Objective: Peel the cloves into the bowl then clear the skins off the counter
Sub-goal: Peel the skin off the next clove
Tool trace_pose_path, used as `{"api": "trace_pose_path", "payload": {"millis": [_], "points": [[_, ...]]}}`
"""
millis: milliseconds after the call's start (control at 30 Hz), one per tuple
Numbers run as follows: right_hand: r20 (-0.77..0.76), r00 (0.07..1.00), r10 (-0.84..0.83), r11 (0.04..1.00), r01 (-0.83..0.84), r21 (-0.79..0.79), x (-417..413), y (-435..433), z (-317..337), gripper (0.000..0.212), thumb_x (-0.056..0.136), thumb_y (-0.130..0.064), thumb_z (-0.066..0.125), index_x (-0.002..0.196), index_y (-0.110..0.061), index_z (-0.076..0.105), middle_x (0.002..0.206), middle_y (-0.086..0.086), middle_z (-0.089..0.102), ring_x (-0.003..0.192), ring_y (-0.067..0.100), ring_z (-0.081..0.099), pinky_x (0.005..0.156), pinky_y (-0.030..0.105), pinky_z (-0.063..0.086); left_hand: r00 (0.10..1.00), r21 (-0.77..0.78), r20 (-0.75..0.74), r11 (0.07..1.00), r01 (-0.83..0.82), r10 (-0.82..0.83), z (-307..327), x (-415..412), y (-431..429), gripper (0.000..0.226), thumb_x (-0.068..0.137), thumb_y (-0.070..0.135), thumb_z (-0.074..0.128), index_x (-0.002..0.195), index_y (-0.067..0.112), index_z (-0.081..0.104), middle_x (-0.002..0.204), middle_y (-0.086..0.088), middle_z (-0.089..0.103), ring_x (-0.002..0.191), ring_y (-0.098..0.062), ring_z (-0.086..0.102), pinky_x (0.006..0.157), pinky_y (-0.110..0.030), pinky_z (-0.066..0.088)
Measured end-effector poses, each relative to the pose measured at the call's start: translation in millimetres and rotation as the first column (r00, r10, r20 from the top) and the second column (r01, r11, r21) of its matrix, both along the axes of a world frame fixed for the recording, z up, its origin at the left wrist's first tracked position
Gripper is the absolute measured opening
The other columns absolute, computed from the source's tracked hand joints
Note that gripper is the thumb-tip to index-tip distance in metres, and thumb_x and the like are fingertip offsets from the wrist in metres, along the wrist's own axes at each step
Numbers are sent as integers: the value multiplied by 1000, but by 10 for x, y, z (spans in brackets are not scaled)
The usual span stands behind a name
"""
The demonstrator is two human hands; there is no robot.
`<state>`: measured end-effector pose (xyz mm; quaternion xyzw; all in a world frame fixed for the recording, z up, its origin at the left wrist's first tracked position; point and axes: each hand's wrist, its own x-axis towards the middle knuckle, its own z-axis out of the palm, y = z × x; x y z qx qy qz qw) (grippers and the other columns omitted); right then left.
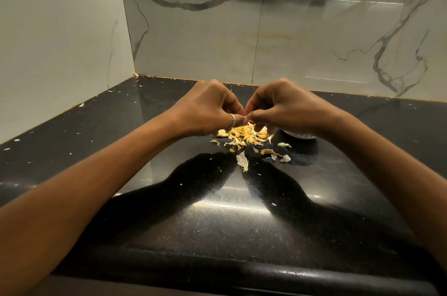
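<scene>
Black counter [217, 235] | left hand [208, 109] and right hand [287, 109] pinch a mostly hidden clove [246, 118] | skins [244, 136] just beneath | bowl [300, 135] under right hand

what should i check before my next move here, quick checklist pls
1. Grip on the clove: ok, left hand and right hand pinch it between their fingertips.
2. Clove fully peeled: cannot tell, the fingers hide most of it.
3. Bowl close by: ok, it sits just under the right wrist, mostly hidden.
4. Bowl contents: cannot tell.
5. Skins cleared: not ok, a pile lies on the counter below the hands, with flecks scattered wider.
</scene>
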<state>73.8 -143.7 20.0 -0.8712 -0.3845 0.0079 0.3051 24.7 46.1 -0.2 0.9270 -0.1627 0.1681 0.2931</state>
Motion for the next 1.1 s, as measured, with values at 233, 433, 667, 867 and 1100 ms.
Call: {"api": "trace_pose_path", "payload": {"millis": [233,433,667,867,1100], "points": [[-215,975,61,982,-20,187,-25,-21,44,12,92,-3,65,102,-1,70,88,13,75,77,16,74,70,23,60,987,-273,-159,961,-53,9,-2,-12,-17,15,88,15,75,99,5,75,81,-10,75,69,-13,73,59,-24,58],[-22,1000,19,975,-13,222,2,-13,9,8,91,-9,67,98,-7,71,86,9,75,76,16,75,70,23,61,962,-538,-266,838,-92,-65,31,-41,-38,11,89,8,72,98,3,71,85,-17,75,75,-21,74,62,-24,60],[179,984,-4,984,-28,177,28,12,-64,6,94,-9,66,94,-13,70,82,3,74,73,14,74,74,35,63,952,-614,-290,782,-104,-101,31,-47,-62,12,90,2,69,100,-3,71,79,-14,73,68,-16,72,61,-22,60],[333,941,-57,980,-10,196,18,68,-167,7,92,-10,69,92,-15,74,76,-3,72,66,8,71,65,36,61,948,-649,-307,748,-140,-88,4,-49,-76,8,91,-4,64,97,-5,70,82,-20,72,66,-17,72,59,-21,60],[237,969,-66,957,-5,288,38,50,-164,7,94,-7,66,92,-11,72,80,3,73,69,12,74,69,34,64,945,-722,-297,680,-128,-137,18,-66,-106,8,90,-4,65,95,-3,71,76,-15,73,68,-18,73,61,-22,61]]}}
